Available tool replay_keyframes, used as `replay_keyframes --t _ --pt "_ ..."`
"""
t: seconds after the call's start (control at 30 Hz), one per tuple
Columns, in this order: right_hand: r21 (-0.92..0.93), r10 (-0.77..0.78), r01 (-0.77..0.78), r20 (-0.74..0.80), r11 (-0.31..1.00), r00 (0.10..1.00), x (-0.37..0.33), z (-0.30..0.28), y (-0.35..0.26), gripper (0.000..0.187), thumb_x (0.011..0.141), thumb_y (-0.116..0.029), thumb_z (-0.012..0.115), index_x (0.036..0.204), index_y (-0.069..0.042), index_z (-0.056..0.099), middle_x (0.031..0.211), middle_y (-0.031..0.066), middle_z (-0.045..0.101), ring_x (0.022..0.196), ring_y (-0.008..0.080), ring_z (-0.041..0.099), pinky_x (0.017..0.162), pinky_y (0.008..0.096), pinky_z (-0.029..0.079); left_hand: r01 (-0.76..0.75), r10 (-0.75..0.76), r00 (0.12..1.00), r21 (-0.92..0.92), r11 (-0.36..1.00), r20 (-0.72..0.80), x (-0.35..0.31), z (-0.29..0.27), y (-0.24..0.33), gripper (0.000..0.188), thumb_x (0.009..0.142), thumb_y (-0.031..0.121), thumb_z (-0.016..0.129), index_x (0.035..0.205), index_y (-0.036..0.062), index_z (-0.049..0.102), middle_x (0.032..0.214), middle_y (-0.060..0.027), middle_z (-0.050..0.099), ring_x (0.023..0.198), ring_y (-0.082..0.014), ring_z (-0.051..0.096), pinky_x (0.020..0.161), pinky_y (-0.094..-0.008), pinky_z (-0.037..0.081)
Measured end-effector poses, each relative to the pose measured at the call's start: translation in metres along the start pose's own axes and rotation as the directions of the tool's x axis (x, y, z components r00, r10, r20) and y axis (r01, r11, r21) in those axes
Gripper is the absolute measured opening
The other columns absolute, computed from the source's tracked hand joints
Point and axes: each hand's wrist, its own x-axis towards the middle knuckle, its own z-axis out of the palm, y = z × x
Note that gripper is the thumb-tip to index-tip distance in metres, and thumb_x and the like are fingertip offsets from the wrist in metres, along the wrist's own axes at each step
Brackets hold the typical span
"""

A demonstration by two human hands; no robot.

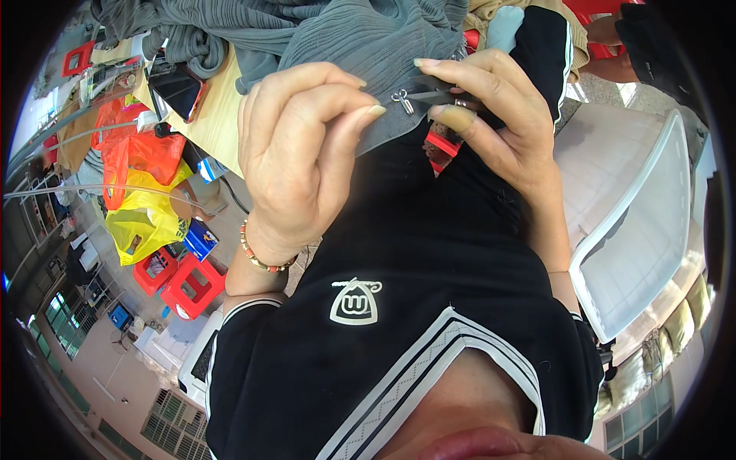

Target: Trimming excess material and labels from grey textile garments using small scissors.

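Note:
My right hand point(502, 115) grips a pair of thread snips point(433, 97) between thumb and fingers, the dark blades pointing left. Beside the blade tips, a small silver metal hook point(402, 101) lies at the edge of a grey pleated fabric point(345, 46). My left hand point(299, 142) is raised just left of the hook. Its thumb and index fingertips come together in a pinch; whatever is between them, if anything, is too fine to make out. The fabric runs from the table down over my lap.
On the light wooden table point(211, 126) at left lies a phone point(178, 88). Orange and yellow plastic bags point(146, 218) hang beyond it, above red stools point(192, 285). A white plastic bin point(636, 222) stands close on my right. At upper right another person's arm point(606, 46) shows.

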Motion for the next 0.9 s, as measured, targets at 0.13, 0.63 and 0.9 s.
replay_keyframes --t 0.13,0.63,0.9 --pt "0.023 0.011 -0.012 0.018 1.0 1.0 -0.002 -0.001 0.003 0.042 0.073 -0.005 0.074 0.114 -0.01 0.068 0.079 0.0048 0.057 0.069 0.0166 0.055 0.06 0.0275 0.044 0.03 -0.03 1.0 -0.056 0.998 0.004 0.005 -0.004 0.004 0.011 0.078 -0.001 0.069 0.087 0.0025 0.065 0.09 -0.0103 0.063 0.079 -0.022 0.06 0.07 -0.0301 0.046" --pt "0.001 0.047 -0.047 -0.029 0.999 0.998 -0.003 0.001 0.0 0.038 0.075 -0.005 0.074 0.113 -0.007 0.068 0.08 0.0051 0.057 0.071 0.0153 0.055 0.06 0.0261 0.045 0.083 -0.08 0.996 0.064 0.995 -0.049 -0.014 0.003 0.003 0.025 0.064 0.005 0.082 0.087 0.0088 0.071 0.085 -0.0025 0.058 0.072 -0.0169 0.051 0.063 -0.0277 0.04" --pt "0.019 0.068 -0.068 -0.028 0.998 0.997 -0.009 0.001 0.0 0.039 0.075 -0.005 0.073 0.113 -0.007 0.068 0.077 0.0044 0.054 0.07 0.0148 0.053 0.06 0.0265 0.043 0.111 -0.111 0.994 -0.035 0.993 0.015 -0.002 0.001 0.005 0.012 0.074 0.002 0.075 0.083 0.0046 0.068 0.084 -0.0063 0.057 0.075 -0.0198 0.053 0.065 -0.0287 0.041"
